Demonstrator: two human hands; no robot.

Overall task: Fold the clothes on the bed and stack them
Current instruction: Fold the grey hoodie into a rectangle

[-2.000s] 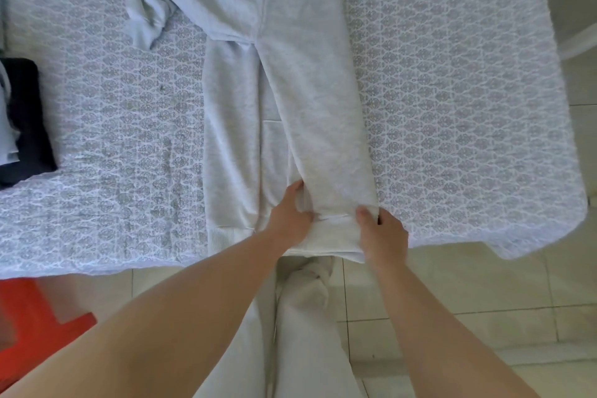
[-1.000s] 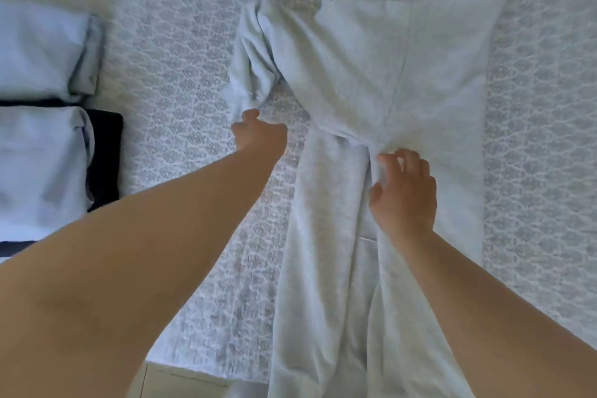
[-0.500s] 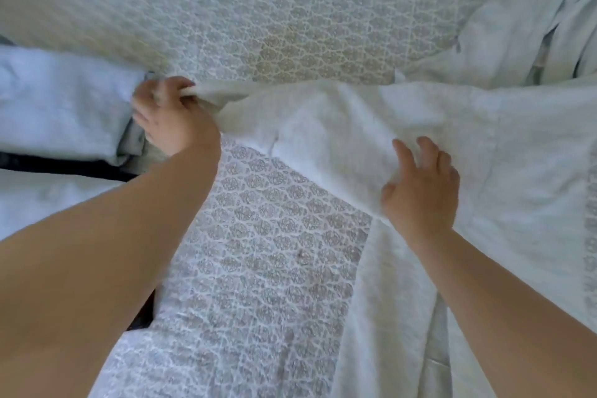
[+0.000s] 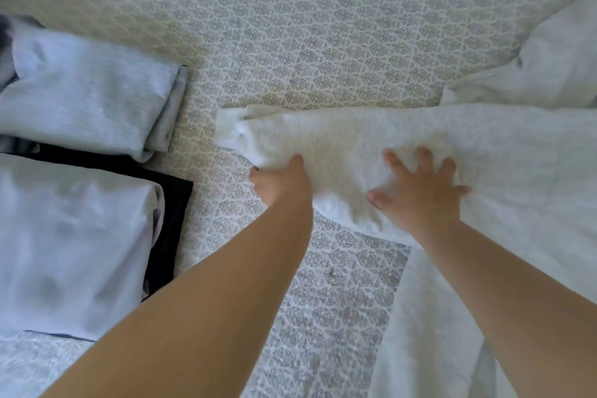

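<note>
The bed (image 4: pixel 323 26) is covered by a patterned spread. A pale grey sweatshirt (image 4: pixel 517 155) is laid toward its right side, 1 sleeve (image 4: pixel 323 139) stretched leftward. 2 folded piles (image 4: pixel 80 100) are kept at the left edge. The sleeve's underside is gripped by the left hand (image 4: pixel 281 184); the right hand (image 4: pixel 420 194) is pressed flat, fingers spread wide.

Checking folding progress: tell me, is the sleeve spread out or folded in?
Spread out: the sleeve lies straight sideways on the bed, cuff outward.
</note>
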